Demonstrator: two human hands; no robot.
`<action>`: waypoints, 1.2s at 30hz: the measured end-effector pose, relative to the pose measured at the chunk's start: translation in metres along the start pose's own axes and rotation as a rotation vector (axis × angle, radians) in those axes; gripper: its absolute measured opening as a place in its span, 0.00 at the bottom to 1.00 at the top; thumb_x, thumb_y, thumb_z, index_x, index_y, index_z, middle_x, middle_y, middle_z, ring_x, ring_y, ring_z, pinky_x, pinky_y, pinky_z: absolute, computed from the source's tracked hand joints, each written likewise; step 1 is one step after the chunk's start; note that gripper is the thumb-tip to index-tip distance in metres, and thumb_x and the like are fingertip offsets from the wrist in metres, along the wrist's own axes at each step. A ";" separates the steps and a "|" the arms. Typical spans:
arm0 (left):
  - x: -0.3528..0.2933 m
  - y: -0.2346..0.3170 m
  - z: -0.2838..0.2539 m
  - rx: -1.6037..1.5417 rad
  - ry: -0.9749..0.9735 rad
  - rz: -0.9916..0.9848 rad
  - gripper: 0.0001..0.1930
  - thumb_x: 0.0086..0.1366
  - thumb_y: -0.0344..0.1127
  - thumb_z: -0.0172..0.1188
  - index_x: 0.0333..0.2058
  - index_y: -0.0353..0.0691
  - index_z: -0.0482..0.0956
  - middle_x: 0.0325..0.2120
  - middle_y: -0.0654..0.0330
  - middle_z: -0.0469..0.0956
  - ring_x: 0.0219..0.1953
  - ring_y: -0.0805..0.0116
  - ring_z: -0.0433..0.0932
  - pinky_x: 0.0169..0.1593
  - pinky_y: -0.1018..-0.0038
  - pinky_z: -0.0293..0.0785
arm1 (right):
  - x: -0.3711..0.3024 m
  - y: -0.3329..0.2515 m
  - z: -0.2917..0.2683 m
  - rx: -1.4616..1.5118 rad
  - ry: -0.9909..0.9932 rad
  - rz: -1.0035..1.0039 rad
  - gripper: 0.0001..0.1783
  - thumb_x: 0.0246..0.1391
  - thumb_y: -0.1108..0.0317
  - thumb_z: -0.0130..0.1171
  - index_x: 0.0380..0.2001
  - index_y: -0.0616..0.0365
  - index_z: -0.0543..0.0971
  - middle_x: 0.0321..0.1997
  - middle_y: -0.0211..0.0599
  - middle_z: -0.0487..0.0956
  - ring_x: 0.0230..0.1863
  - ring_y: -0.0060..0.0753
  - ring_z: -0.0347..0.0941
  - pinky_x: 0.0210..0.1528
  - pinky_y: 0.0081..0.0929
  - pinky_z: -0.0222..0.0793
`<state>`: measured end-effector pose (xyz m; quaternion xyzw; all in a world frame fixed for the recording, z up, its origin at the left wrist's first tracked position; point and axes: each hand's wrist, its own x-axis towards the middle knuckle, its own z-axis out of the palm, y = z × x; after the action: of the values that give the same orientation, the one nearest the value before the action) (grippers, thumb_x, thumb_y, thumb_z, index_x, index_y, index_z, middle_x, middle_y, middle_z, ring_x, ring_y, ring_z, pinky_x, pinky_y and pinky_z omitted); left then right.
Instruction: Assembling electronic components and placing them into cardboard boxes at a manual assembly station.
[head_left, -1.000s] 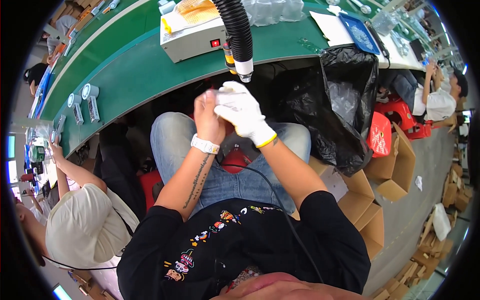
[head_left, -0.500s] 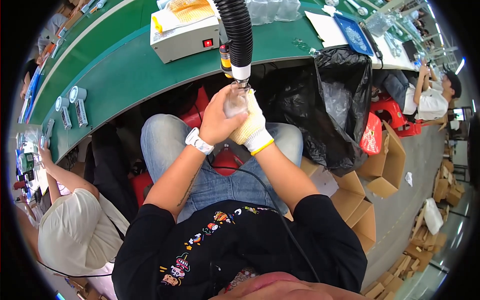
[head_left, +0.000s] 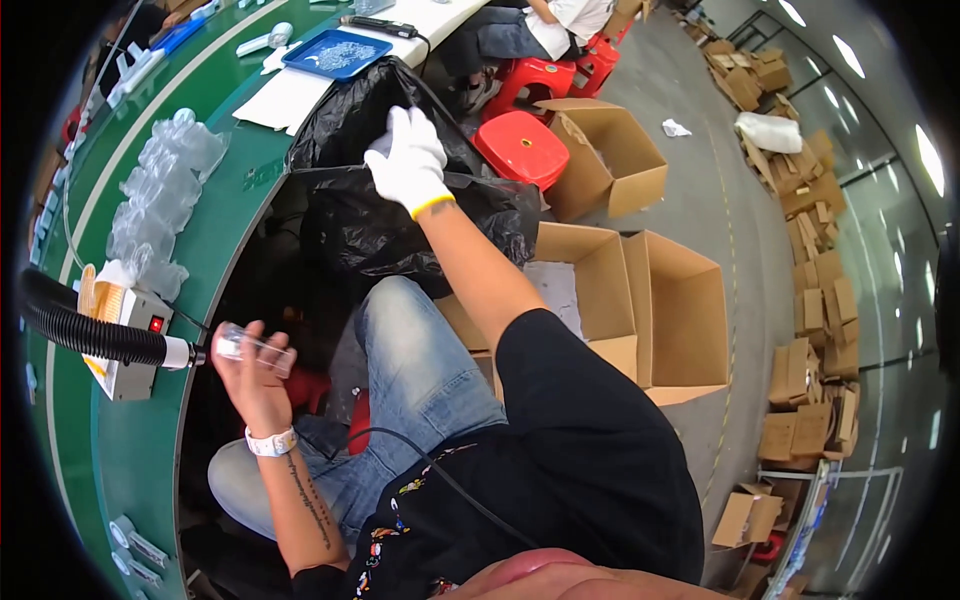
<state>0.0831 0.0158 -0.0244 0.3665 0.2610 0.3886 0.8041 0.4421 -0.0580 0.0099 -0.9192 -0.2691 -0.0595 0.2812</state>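
My left hand (head_left: 252,385), bare and with a white watch on the wrist, is closed around a clear see-through cup (head_left: 272,356), tilted on its side. Just left of the cup is the white-tipped end of a black ribbed hose (head_left: 110,340), close to my fingers. My right hand (head_left: 412,160) wears a white knit glove with a yellow cuff. It reaches forward over a black plastic bag (head_left: 345,215), thumb apart from the fingers, and nothing shows in it. Whether the glove touches the bag, I cannot tell.
A green bench (head_left: 225,215) curves along the left, bearing a white box with a red switch (head_left: 135,345) and clear plastic bags (head_left: 160,200). A blue tray (head_left: 335,54) lies beyond. Cardboard boxes (head_left: 680,315) and a red stool (head_left: 522,150) stand on the right; a seated person is behind.
My view has swung right. My hands have come apart: the left keeps the clear cup near the hose end, while the gloved right has left it and stretched out over the black bag.
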 end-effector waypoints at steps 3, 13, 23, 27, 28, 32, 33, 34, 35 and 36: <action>0.006 0.000 -0.008 0.117 0.209 0.182 0.22 0.73 0.33 0.59 0.61 0.37 0.63 0.52 0.53 0.76 0.48 0.58 0.81 0.51 0.61 0.81 | -0.065 -0.022 -0.017 0.397 0.220 -0.615 0.40 0.45 0.54 0.71 0.61 0.59 0.74 0.63 0.59 0.74 0.67 0.64 0.67 0.68 0.53 0.65; -0.053 0.076 -0.082 1.111 0.521 0.855 0.13 0.61 0.29 0.67 0.45 0.35 0.82 0.46 0.52 0.79 0.50 0.54 0.78 0.56 0.63 0.73 | -0.226 -0.154 0.041 1.219 -1.203 -0.320 0.29 0.49 0.72 0.70 0.56 0.59 0.74 0.39 0.34 0.78 0.36 0.31 0.76 0.38 0.31 0.76; -0.103 0.244 -0.298 2.032 1.846 0.380 0.37 0.59 0.54 0.65 0.62 0.40 0.67 0.54 0.50 0.77 0.59 0.47 0.74 0.58 0.46 0.69 | -0.234 -0.132 0.069 1.831 -1.893 0.188 0.33 0.52 0.69 0.67 0.61 0.65 0.70 0.38 0.32 0.75 0.40 0.34 0.73 0.46 0.38 0.74; -0.107 0.277 -0.325 1.626 1.704 -0.184 0.32 0.62 0.50 0.62 0.60 0.44 0.64 0.54 0.44 0.79 0.56 0.42 0.79 0.57 0.43 0.73 | -0.210 -0.137 0.078 1.455 -1.642 -0.024 0.33 0.57 0.59 0.64 0.63 0.61 0.70 0.39 0.31 0.75 0.40 0.35 0.72 0.47 0.37 0.72; -0.115 0.280 -0.350 1.629 1.697 -0.131 0.31 0.64 0.48 0.60 0.62 0.44 0.63 0.53 0.42 0.79 0.56 0.40 0.79 0.56 0.43 0.74 | -0.205 -0.138 0.086 1.586 -1.752 0.261 0.33 0.59 0.56 0.62 0.64 0.59 0.70 0.38 0.30 0.75 0.40 0.35 0.72 0.47 0.37 0.72; -0.114 0.246 -0.300 1.395 1.136 0.696 0.26 0.66 0.37 0.65 0.59 0.36 0.67 0.41 0.51 0.82 0.43 0.53 0.84 0.50 0.58 0.80 | -0.184 -0.146 0.103 1.928 -1.890 0.689 0.26 0.63 0.57 0.62 0.61 0.52 0.73 0.39 0.32 0.78 0.36 0.32 0.73 0.39 0.32 0.70; -0.104 0.212 -0.244 0.886 0.814 0.533 0.24 0.65 0.32 0.66 0.56 0.34 0.69 0.38 0.57 0.80 0.37 0.66 0.81 0.43 0.67 0.81 | -0.177 -0.139 0.108 1.955 -1.786 0.687 0.26 0.63 0.57 0.62 0.61 0.52 0.73 0.39 0.32 0.78 0.36 0.32 0.73 0.39 0.32 0.70; -0.110 0.182 -0.169 0.508 0.554 0.486 0.25 0.63 0.37 0.70 0.54 0.38 0.71 0.37 0.60 0.79 0.36 0.71 0.81 0.38 0.73 0.80 | -0.180 -0.143 0.112 1.827 -1.649 0.786 0.25 0.65 0.58 0.60 0.62 0.51 0.73 0.38 0.32 0.77 0.34 0.31 0.72 0.36 0.30 0.69; -0.122 0.153 -0.137 0.329 0.344 0.299 0.30 0.59 0.41 0.74 0.56 0.39 0.70 0.39 0.59 0.79 0.36 0.69 0.81 0.36 0.71 0.81 | -0.183 -0.147 0.113 1.696 -1.539 0.873 0.23 0.66 0.60 0.58 0.63 0.50 0.72 0.36 0.32 0.77 0.31 0.29 0.71 0.33 0.29 0.69; -0.122 0.122 -0.103 0.103 0.190 0.068 0.34 0.56 0.44 0.77 0.57 0.41 0.69 0.41 0.58 0.79 0.36 0.67 0.81 0.37 0.68 0.82 | -0.184 -0.143 0.113 1.701 -1.535 0.862 0.23 0.66 0.60 0.58 0.63 0.50 0.72 0.36 0.32 0.77 0.31 0.29 0.71 0.33 0.29 0.69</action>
<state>-0.1110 0.0083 0.0276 0.3775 0.3434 0.4347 0.7421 0.2053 0.0189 -0.0635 -0.2527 0.0083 0.7908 0.5574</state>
